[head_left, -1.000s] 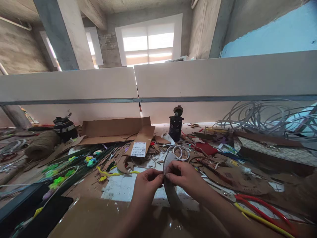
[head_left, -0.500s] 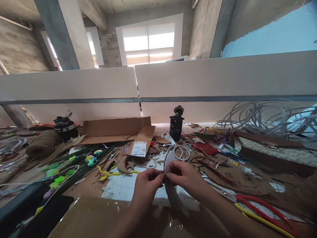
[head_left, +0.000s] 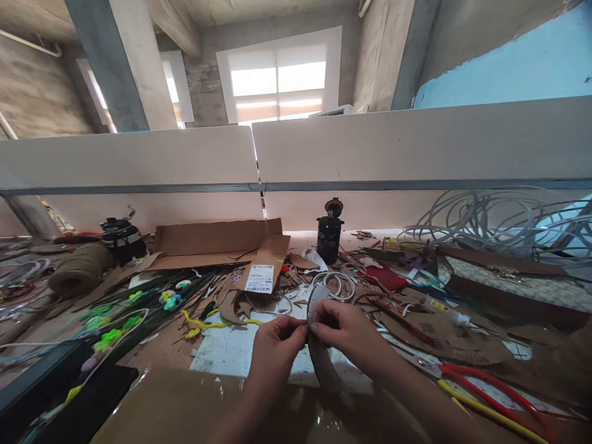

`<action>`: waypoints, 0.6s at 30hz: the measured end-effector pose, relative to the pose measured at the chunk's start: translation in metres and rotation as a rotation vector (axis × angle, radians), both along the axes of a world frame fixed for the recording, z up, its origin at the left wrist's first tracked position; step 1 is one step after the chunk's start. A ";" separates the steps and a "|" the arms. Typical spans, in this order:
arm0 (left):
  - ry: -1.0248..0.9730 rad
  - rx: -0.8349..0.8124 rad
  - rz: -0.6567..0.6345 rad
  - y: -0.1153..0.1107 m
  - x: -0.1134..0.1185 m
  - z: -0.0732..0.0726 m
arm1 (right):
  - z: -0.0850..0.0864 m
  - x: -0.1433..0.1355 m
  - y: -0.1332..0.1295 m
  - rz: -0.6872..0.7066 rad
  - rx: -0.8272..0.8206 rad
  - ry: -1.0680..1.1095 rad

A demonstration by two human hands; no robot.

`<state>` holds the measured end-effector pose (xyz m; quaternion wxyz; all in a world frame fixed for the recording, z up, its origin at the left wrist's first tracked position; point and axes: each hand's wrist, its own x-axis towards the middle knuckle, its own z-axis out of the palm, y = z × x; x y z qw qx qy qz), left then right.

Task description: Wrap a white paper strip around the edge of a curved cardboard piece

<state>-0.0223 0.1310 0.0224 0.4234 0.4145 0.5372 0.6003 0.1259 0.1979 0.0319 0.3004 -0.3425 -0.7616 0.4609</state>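
Observation:
A curved grey-brown strip, perhaps cardboard, [head_left: 324,365] stands on edge between my hands, bowed like a crescent. My right hand [head_left: 340,324] pinches it from the right, thumb and index finger near its middle. From the left, the thumb and fingers of my left hand [head_left: 280,342] close on the strip's edge at the same spot. Whether a thin thread or wire lies between the fingertips is too small to tell. Just behind the strip lie white wire rings [head_left: 340,285]. Under my hands is a white board [head_left: 226,351] with dark specks.
Red-handled scissors [head_left: 439,369] lie by my right forearm. A black bottle [head_left: 328,237] with its lid up stands behind. To the left are a twine spool [head_left: 76,271] and crocheted flowers [head_left: 108,338]. A cardboard box [head_left: 217,237] and coiled clear tubing [head_left: 485,213] lie farther back.
Almost nothing differs. Both hands keep their pinch on the curved strip, with only a tiny shift of the fingers.

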 end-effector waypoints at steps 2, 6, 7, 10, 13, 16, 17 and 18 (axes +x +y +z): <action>0.014 0.004 0.002 -0.001 0.000 -0.001 | 0.002 0.000 -0.001 -0.009 0.025 -0.020; 0.018 0.004 -0.004 -0.001 0.000 -0.001 | 0.003 0.000 0.000 -0.019 0.038 -0.024; 0.011 0.006 -0.008 -0.001 0.000 -0.001 | 0.002 0.000 0.001 -0.015 0.029 -0.016; -0.005 0.015 -0.022 -0.001 0.000 -0.001 | 0.002 0.000 0.002 0.012 0.005 -0.005; 0.012 0.014 -0.007 -0.001 0.000 -0.001 | 0.004 0.000 0.000 0.003 0.018 -0.017; 0.031 0.012 0.005 -0.001 0.001 -0.001 | 0.008 -0.001 -0.003 -0.016 0.051 -0.040; 0.030 0.015 0.007 -0.001 0.001 -0.001 | 0.009 -0.001 -0.004 -0.019 0.058 -0.045; 0.025 0.018 0.005 -0.002 0.001 0.000 | 0.009 -0.001 -0.005 -0.021 0.061 -0.047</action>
